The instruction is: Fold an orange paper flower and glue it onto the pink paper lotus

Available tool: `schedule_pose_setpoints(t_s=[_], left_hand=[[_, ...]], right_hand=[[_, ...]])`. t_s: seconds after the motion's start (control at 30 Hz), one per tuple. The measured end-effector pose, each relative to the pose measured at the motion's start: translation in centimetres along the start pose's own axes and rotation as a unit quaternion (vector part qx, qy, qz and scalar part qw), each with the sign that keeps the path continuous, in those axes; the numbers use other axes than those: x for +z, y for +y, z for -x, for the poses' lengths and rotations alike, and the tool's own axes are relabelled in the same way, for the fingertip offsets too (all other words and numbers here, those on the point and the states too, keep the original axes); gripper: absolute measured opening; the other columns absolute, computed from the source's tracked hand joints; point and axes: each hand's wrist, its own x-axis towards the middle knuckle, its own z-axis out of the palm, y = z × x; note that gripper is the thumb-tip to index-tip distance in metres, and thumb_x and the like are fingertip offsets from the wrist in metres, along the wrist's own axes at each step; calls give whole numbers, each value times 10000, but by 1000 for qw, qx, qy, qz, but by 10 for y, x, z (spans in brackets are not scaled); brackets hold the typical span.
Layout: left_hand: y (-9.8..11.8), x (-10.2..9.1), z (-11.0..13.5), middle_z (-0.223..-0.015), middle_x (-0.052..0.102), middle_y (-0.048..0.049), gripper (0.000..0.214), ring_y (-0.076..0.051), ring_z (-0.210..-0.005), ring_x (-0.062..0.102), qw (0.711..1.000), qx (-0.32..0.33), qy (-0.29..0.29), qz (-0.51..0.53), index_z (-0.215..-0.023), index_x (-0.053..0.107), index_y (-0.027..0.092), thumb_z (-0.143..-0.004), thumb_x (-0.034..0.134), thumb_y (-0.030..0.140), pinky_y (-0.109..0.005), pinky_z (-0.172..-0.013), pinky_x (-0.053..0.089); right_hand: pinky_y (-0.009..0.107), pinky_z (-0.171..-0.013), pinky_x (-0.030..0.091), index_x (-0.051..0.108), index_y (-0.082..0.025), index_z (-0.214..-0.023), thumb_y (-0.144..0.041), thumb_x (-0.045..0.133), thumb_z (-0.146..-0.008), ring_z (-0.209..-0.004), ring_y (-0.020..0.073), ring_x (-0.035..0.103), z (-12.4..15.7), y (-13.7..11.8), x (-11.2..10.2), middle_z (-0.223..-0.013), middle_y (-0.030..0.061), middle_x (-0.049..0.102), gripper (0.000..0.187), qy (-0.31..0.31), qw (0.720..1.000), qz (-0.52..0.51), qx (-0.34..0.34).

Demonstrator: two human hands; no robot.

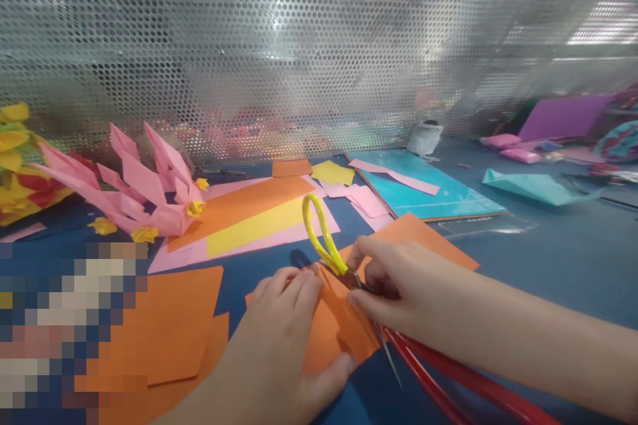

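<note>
My left hand [284, 332] lies on a sheet of orange paper [326, 332], its thumb spread away from the fingers. A raised fold runs through the paper beside the fingertips. My right hand [389, 272] pinches a pair of scissors by the metal part, thumb against index finger. The scissors' yellow handle [319, 232] points up and away, and a pointed blade [391, 358] comes out below the hand over the paper's edge. Long red handles [438, 372] reach out under my right forearm; where they join is hidden.
Pink folded-paper work [144, 186] with yellow flowers stands at the left. Orange sheets [169, 325] lie left of my hand. Layered pink, orange and yellow paper [249, 219] and a blue board [423, 186] lie behind. A perforated metal wall [299, 46] closes off the back.
</note>
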Motion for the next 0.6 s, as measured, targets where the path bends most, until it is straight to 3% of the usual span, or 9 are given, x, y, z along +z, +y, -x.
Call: schedule_pose_setpoints(t_s=[0.13,0.4,0.47,0.6], left_hand=[[-3,2,0,-1174,577,-156,528,-351,-1093,484,1000,16,13,-14,-1209,534,124,-741,611,355,-580,-912,417],[-4,2,0,-1236,590,-156,482,-350,-1137,499,998,41,19,-46,-1182,582,142,-751,596,358,-572,-950,428],[-3,2,1,-1254,587,-160,502,-358,-1149,495,997,45,15,-53,-1200,576,137,-752,591,363,-584,-952,426],[-1,1,0,-1259,594,-167,507,-369,-1147,506,997,46,9,-62,-1202,584,121,-753,588,357,-611,-952,420]], right_hand=[[251,-475,317,467,-237,-905,-204,507,-842,-469,133,451,2,0,0,-536,-79,479,81,12,1000,-25,3],[243,-482,317,414,-227,-852,-151,460,-864,-497,117,434,5,-2,0,-588,-62,485,90,-1,999,-51,-10],[238,-476,315,428,-223,-952,-154,465,-867,-496,122,440,4,-1,1,-576,-69,474,115,-2,998,-68,-10],[227,-462,317,397,-223,-1189,-188,501,-871,-487,132,458,1,4,3,-540,-89,445,337,-1,996,-84,-30]])
